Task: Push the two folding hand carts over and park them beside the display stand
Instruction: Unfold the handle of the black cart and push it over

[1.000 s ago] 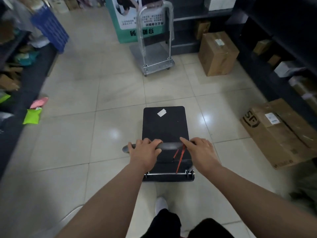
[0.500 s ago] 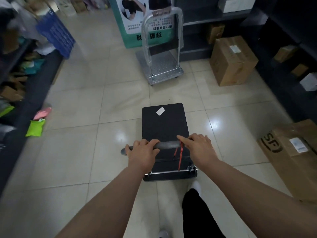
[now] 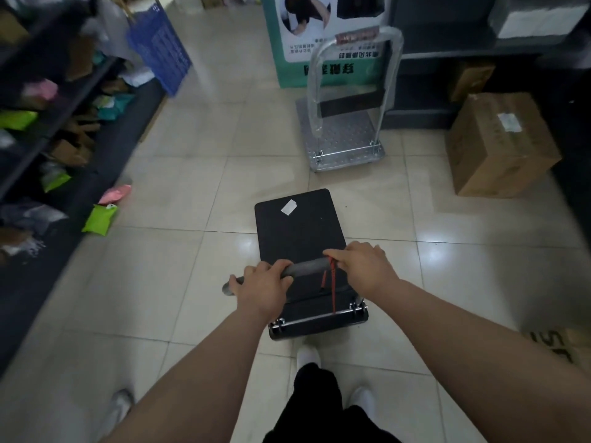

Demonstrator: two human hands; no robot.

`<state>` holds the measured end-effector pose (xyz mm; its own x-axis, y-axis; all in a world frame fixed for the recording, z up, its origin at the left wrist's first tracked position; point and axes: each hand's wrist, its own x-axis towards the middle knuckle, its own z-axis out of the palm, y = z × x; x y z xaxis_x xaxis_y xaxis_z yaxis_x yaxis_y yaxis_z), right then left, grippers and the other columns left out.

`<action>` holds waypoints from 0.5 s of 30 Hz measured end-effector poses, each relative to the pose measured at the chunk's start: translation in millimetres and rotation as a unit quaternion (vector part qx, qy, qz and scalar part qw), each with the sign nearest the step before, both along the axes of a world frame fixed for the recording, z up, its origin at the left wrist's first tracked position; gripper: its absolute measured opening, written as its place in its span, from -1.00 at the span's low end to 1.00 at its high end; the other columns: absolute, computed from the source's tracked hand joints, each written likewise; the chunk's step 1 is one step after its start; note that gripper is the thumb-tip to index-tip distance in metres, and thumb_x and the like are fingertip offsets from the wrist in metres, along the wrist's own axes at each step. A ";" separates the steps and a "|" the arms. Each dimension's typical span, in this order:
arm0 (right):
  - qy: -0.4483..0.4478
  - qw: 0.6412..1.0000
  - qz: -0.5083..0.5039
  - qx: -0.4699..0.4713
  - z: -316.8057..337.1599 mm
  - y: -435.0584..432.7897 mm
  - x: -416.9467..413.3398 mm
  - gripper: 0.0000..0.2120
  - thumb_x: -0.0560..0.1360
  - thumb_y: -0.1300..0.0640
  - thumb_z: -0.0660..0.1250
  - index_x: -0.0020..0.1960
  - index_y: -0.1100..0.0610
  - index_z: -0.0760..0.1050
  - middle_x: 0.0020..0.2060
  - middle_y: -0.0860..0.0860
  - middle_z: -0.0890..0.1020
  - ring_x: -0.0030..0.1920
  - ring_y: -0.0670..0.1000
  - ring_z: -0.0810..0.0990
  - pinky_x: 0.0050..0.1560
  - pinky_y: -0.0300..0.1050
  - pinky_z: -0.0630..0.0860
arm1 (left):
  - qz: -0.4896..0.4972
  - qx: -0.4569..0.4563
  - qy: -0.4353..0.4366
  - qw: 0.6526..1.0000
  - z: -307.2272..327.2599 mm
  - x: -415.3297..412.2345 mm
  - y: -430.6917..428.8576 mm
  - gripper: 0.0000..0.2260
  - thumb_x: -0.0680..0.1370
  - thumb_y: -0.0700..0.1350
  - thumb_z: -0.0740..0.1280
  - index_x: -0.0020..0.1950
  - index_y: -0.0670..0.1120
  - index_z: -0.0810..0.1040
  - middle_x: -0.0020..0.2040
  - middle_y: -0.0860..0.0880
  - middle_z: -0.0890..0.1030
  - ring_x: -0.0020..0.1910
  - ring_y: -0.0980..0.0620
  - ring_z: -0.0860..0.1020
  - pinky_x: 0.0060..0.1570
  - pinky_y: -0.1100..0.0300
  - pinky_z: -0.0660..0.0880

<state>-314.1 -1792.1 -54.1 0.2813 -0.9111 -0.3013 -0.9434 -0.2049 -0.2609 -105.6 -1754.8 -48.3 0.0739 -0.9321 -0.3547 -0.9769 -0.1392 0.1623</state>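
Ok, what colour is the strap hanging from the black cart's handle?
Red; the strap shows best in the head view, dangling beside the right hand.

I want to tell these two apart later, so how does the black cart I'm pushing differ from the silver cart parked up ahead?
The black cart has a dark, smooth deck bearing a white sticker; the silver cart has a pale metal deck with a dotted texture. The black cart's handle is gripped by the left hand and right hand; the silver cart stands untouched next to the display stand. The silver cart's handle is a tall plastic-wrapped loop. Both have flat decks and upright handles.
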 end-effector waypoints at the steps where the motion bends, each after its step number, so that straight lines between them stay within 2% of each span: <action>1: -0.006 1.000 0.002 -0.001 0.0 -12.1 1.9 -0.52 0.57 0.20 0.16 0.37 -0.26 0.32 0.07 0.07 0.51 0.13 0.16 0.47 0.09 0.07 0.32 | 0.004 0.002 -0.004 1.000 -0.3 1.0 -10.2 -0.74 0.60 0.09 0.08 0.27 0.29 0.32 0.16 0.02 0.48 0.19 -0.09 0.38 0.26 -0.30 0.18; 10: -0.001 1.000 -0.002 -0.016 -2.5 -120.7 19.4 -0.50 0.58 0.23 0.17 0.39 -0.25 0.31 0.15 0.04 0.52 0.16 0.11 0.47 0.15 0.05 0.32 | -0.016 0.009 -0.009 1.000 -2.5 20.1 -122.5 -0.75 0.60 0.14 0.08 0.27 0.28 0.31 0.16 0.02 0.49 0.19 -0.09 0.40 0.21 -0.26 0.20; 15: -0.011 1.000 0.015 -0.008 -3.4 -160.3 28.6 -0.57 0.61 0.14 0.14 0.40 -0.24 0.30 0.15 0.03 0.52 0.14 0.11 0.46 0.15 0.03 0.37 | -0.030 0.028 -0.012 0.999 -0.3 37.4 -164.1 -0.74 0.59 0.16 0.07 0.27 0.28 0.30 0.14 0.02 0.50 0.16 -0.08 0.42 0.17 -0.20 0.24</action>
